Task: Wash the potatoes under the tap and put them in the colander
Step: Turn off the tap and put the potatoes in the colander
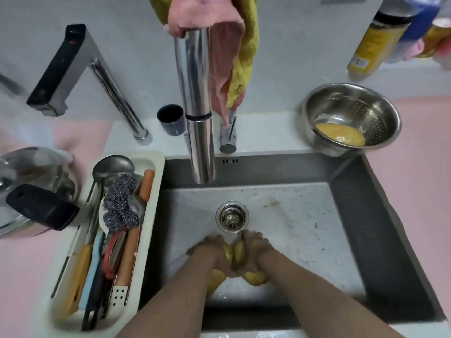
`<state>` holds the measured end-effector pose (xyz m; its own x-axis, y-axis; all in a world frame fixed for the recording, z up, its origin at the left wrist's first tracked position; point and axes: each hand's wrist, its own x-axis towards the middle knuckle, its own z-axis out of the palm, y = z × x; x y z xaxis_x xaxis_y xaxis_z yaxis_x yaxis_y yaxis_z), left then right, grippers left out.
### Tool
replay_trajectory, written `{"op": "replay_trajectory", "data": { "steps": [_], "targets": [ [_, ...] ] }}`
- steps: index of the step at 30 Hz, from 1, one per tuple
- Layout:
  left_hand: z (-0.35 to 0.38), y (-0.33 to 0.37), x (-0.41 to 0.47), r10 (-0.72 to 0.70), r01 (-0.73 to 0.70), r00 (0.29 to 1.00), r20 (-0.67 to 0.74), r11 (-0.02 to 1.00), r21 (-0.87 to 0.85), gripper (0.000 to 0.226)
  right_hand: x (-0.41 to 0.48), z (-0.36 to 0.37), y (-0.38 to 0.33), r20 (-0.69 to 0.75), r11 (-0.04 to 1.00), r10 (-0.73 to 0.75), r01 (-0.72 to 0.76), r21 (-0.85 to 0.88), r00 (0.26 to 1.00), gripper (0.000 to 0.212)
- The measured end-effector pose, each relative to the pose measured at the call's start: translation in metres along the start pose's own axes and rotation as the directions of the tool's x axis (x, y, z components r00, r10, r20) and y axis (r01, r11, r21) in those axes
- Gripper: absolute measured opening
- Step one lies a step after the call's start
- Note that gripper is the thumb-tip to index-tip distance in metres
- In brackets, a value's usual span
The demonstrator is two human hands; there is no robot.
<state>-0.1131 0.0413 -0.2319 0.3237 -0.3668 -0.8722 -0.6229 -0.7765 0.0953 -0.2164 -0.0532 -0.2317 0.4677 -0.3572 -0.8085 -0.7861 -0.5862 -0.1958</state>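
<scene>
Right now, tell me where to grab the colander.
Probably take the colander by its rolled rim at the near right, coming from the right: it sits tilted at the sink corner, mouth towards you, no handles visible.

A home kitchen: sink [380, 215], tap [195, 106], utensil tray [156, 172], colander [351, 118]

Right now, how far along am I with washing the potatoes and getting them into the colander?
Done: one yellow potato already lies in the steel colander beside the sink. In hand: your left hand and right hand each grip potatoes low in the sink, near the drain; no stream from the tap is visible. Left: these several potatoes have yet to reach the colander.
</scene>
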Motion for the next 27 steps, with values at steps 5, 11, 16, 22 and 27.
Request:
{"op": "replay_trajectory", "data": {
  "steps": [5,11,16,22,27],
  "targets": [
    [0.007,-0.004,0.006,0.007,-0.01,0.997,-0.079,0.999,-0.038,0.103,-0.003,-0.013,0.024,-0.095,0.984,0.031,-0.013,0.18,0.995,0.1],
    [-0.023,-0.004,-0.022,0.059,-0.129,0.966,-0.252,0.953,-0.275,0.087,-0.033,-0.064,0.045,-0.397,0.898,0.045,0.136,0.418,0.917,0.081],
    [-0.074,0.028,-0.076,0.179,-0.314,0.885,-0.43,0.911,-0.267,0.076,-0.074,-0.119,0.052,-0.406,0.908,-0.014,0.181,0.376,0.914,0.083],
    [-0.138,0.101,-0.138,0.266,-0.455,0.736,-0.623,0.875,-0.164,0.07,-0.134,-0.21,0.071,-0.688,0.841,-0.086,0.423,0.338,0.721,0.087],
    [-0.188,0.17,-0.165,0.259,-0.466,0.626,-0.736,0.881,-0.087,0.077,-0.151,-0.284,0.104,-0.828,0.868,-0.079,0.448,0.217,0.555,0.084]
  ]
}}
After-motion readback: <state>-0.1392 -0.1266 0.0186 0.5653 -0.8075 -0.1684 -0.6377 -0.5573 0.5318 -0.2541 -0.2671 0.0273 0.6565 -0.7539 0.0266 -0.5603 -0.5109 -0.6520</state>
